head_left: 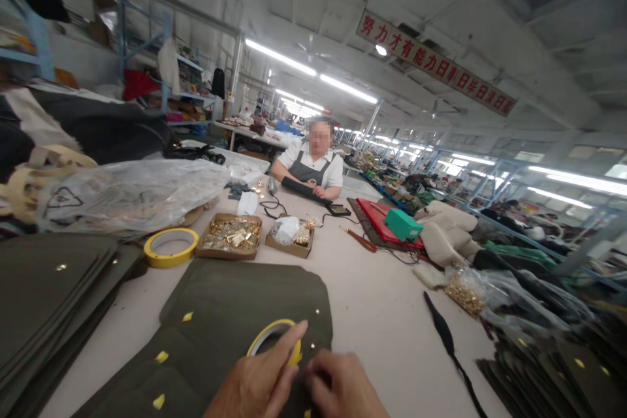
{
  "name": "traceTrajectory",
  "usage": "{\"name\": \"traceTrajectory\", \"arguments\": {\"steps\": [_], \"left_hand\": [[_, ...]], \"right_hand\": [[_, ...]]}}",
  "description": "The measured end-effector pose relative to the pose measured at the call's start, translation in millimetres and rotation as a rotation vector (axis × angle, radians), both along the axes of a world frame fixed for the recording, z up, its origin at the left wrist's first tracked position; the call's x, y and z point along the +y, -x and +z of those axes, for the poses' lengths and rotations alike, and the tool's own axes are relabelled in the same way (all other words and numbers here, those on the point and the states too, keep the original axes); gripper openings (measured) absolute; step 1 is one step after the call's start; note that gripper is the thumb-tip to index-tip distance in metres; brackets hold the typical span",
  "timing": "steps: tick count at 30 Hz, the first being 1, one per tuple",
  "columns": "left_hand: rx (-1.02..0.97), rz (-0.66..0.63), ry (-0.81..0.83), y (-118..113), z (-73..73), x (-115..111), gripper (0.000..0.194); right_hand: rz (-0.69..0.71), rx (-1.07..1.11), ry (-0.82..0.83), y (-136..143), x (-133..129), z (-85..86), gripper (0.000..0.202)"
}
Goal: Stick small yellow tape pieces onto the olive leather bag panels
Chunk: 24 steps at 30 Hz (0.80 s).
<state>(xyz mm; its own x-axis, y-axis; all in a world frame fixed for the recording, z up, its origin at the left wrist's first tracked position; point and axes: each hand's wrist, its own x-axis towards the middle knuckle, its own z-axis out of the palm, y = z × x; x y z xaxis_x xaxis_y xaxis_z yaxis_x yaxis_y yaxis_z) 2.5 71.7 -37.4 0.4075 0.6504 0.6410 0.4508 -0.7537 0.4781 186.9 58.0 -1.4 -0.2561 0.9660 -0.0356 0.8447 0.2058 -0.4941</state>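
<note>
Left hand (259,375) gripped one tape roll (268,330), right hand (345,379) curled alongside, hold unclear, two gold studs (317,311) beyond, three yellow scraps (161,357) leftward

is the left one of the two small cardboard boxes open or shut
Open: no lid covers the left cardboard box, and the gold-coloured metal pieces inside show plainly from above.

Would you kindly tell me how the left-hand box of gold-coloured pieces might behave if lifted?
The box would probably feel heavy for its size, being filled with metallic-looking pieces. Its low, broad shape should make tipping unlikely. With its top open, pieces might spill if tilted.
</note>
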Motion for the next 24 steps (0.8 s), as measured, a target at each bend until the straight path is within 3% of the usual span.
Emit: {"name": "traceTrajectory", "arguments": {"steps": [3, 7, 12, 18, 24], "left_hand": [[0.033, 0.025, 0.085, -0.4, 8.1, -5.2, 0.047], [0.064, 0.033, 0.136, -2.3, 6.5, -9.1, 0.048], [0.098, 0.01, 0.147, -2.5, 3.9, -8.2, 0.049], [0.124, -0.003, 0.076, -2.6, 0.7, -7.4, 0.049], [0.125, 0.016, -0.132, -0.7, -12.7, 3.1, 0.039]], "right_hand": [[-0.026, 0.276, -0.158, -1.5, 2.7, -1.1, 0.021], [0.088, 0.472, -0.298, -2.0, 1.4, 4.2, 0.02], [0.208, 0.434, -0.334, 0.8, -3.2, 8.2, 0.021], [0.296, 0.344, -0.434, 0.9, 0.2, -4.4, 0.017], [0.397, 0.319, -0.822, 1.3, 16.3, -27.0, 0.019]]}}
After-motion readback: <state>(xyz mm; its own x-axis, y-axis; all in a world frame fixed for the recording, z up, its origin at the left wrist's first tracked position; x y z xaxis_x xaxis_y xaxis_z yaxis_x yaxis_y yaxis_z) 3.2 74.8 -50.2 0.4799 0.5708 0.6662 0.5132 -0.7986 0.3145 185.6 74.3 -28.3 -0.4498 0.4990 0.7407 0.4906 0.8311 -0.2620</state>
